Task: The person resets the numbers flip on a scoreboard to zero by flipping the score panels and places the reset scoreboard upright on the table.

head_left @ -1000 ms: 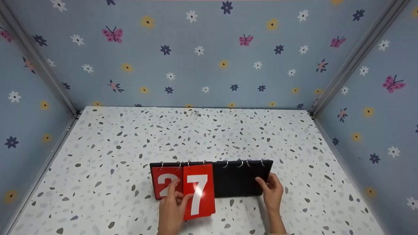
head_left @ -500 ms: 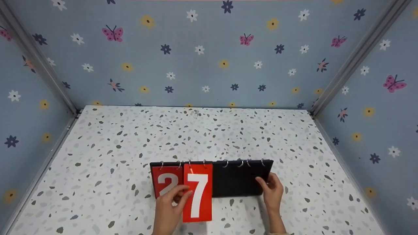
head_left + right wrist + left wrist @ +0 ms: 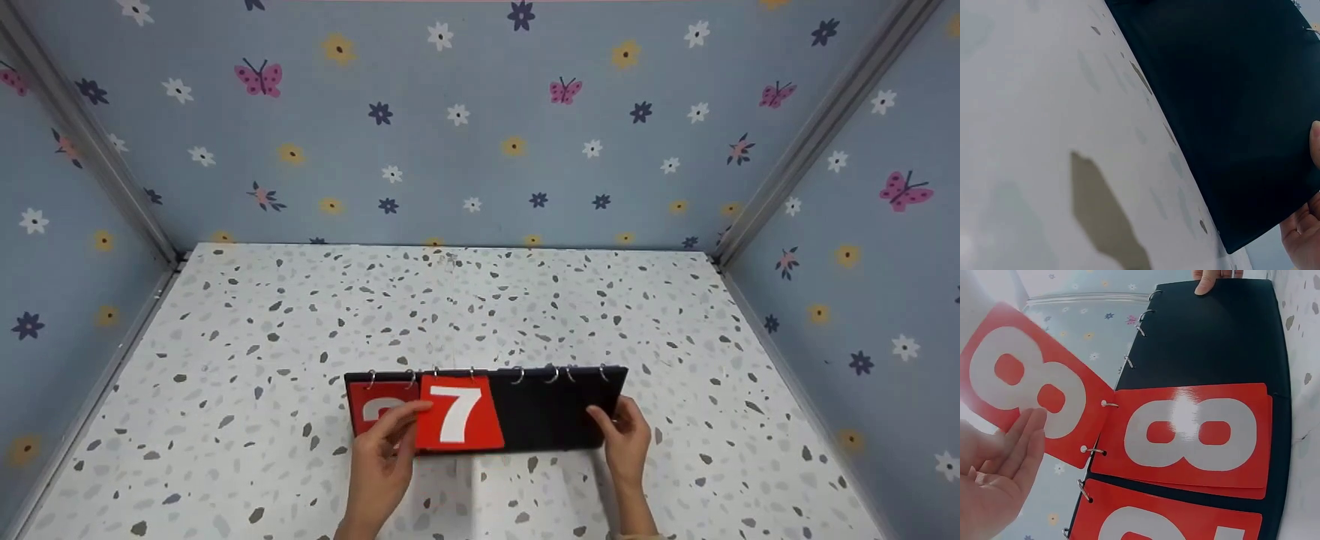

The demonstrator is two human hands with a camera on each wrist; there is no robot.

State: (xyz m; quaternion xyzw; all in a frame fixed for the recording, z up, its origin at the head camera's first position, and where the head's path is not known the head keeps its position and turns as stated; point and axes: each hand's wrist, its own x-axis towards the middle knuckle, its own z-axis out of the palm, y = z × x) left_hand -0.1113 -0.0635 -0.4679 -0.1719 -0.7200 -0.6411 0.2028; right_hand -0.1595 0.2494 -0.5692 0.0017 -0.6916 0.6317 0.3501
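Observation:
A black flip scoreboard (image 3: 555, 412) with metal rings along its top edge leans back over the table. My right hand (image 3: 628, 436) grips its right end, thumb on the front and fingers behind. In the head view, a red card with a white 7 (image 3: 459, 412) lies against the board, and my left hand (image 3: 381, 459) is at its left edge, index finger extended. Partly behind that hand hangs a red card with a 2 (image 3: 379, 401). The left wrist view shows the left hand (image 3: 1002, 475) with straight fingers against a raised red 8 card (image 3: 1069, 388), beside another 8 card (image 3: 1241, 433) on the board.
The white speckled table (image 3: 450, 300) extends behind and around the scoreboard. Blue walls (image 3: 465, 75) with flowers and butterflies enclose its back and sides, joined by grey corner strips (image 3: 817, 127).
The 7 card hung out past the board's lower edge and now lies back against the board. My left hand's fingers have straightened from a pinch at the card's edge. The right hand stays put.

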